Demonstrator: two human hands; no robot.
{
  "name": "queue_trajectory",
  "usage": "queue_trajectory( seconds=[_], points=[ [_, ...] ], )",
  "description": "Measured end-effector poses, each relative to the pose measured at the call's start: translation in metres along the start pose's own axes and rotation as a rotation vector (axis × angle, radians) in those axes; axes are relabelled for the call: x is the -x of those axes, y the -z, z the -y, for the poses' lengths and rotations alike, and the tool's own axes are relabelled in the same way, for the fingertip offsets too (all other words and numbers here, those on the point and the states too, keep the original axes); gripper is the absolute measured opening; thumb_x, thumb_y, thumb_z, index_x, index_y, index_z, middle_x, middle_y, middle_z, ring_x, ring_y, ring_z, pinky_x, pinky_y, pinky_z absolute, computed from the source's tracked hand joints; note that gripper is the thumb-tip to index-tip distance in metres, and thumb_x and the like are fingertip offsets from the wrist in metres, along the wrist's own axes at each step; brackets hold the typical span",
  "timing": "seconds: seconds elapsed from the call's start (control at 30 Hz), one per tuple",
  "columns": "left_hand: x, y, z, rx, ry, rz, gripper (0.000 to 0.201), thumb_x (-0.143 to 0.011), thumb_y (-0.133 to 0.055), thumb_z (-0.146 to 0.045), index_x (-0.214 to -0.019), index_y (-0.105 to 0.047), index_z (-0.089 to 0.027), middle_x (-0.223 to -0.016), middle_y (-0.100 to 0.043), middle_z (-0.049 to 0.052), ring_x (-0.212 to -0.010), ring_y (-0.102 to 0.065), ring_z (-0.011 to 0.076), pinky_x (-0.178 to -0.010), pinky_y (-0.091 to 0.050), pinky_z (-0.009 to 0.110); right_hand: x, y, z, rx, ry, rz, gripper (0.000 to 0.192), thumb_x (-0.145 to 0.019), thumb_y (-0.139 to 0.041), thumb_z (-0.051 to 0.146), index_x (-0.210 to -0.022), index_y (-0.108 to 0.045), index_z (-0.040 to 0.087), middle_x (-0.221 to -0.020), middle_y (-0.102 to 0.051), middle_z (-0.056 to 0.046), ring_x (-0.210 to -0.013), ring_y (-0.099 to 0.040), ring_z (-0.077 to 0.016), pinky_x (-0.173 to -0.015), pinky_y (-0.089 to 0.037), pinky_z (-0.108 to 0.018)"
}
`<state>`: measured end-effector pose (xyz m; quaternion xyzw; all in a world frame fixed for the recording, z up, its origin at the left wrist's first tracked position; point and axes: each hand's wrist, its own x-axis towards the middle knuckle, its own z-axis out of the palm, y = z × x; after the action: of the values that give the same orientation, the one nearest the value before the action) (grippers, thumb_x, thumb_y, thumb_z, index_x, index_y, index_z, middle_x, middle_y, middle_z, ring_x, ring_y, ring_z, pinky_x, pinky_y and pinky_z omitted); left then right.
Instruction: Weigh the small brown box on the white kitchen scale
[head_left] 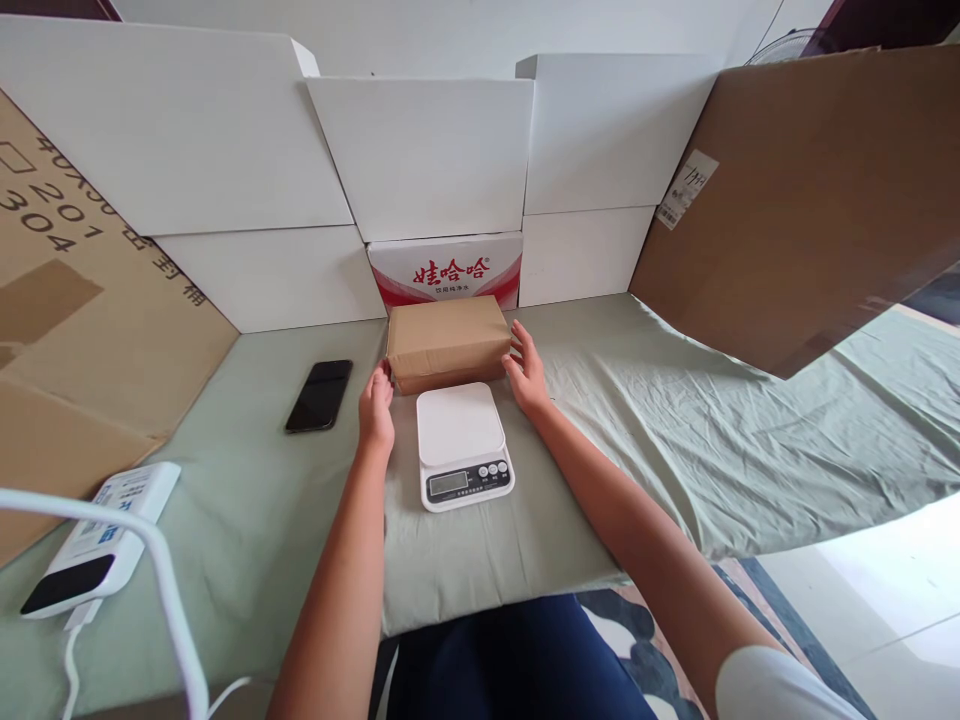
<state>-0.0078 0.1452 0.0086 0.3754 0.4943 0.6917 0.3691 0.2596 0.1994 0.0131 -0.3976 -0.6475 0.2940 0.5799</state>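
Note:
A small brown cardboard box (448, 335) sits on the green cloth just behind a white digital scale (460, 428). My left hand (376, 408) presses against the box's left end, its fingers partly hidden behind the corner. At the opposite end, my right hand (527, 368) has its fingers along the box's side, so the box is held between both palms. The scale's platform carries nothing, and its display and buttons face me. A black phone (319, 396) lies to the left of my left hand.
White boxes (424, 155) are stacked as a back wall, with a red-and-white printed carton (448, 271) at the centre. Large cardboard panels stand left (90, 330) and right (802, 200). A white power bank-like device (105, 535) with a cable (161, 560) lies at front left.

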Motion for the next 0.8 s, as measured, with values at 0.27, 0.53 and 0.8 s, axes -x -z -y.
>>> queue_trajectory(
  seconds=[0.27,0.53,0.8],
  points=[
    [0.0005,-0.0018,0.0006,-0.011,-0.009,0.022,0.069,-0.091,-0.061,-0.065,-0.142,-0.067,-0.019,-0.156,-0.059,0.017,-0.15,-0.052,0.0302,-0.126,-0.036,0.045,-0.0001,-0.001,0.0056,0.011,-0.001,0.033,0.079,-0.093,-0.06,0.064,-0.163,-0.04,0.032,-0.168,-0.045,-0.01,-0.143,-0.055,-0.0352,-0.115,-0.049,-0.056],
    [0.0006,-0.0012,0.0014,-0.027,-0.014,0.036,0.071,-0.09,-0.061,-0.069,-0.141,-0.068,-0.02,-0.154,-0.061,0.016,-0.15,-0.052,0.0307,-0.126,-0.037,0.044,-0.0008,-0.0017,0.0015,0.012,0.014,0.043,0.079,-0.093,-0.06,0.063,-0.163,-0.04,0.032,-0.166,-0.047,-0.009,-0.141,-0.056,-0.0338,-0.114,-0.051,-0.054],
    [0.0024,0.0021,0.0023,-0.056,-0.052,0.081,0.073,-0.087,-0.063,-0.074,-0.138,-0.069,-0.021,-0.151,-0.064,0.016,-0.148,-0.054,0.0304,-0.125,-0.037,0.045,-0.0013,-0.0027,0.002,0.023,0.028,0.052,0.08,-0.093,-0.061,0.06,-0.163,-0.04,0.029,-0.165,-0.05,-0.01,-0.14,-0.057,-0.0337,-0.114,-0.051,-0.055]
  ],
)
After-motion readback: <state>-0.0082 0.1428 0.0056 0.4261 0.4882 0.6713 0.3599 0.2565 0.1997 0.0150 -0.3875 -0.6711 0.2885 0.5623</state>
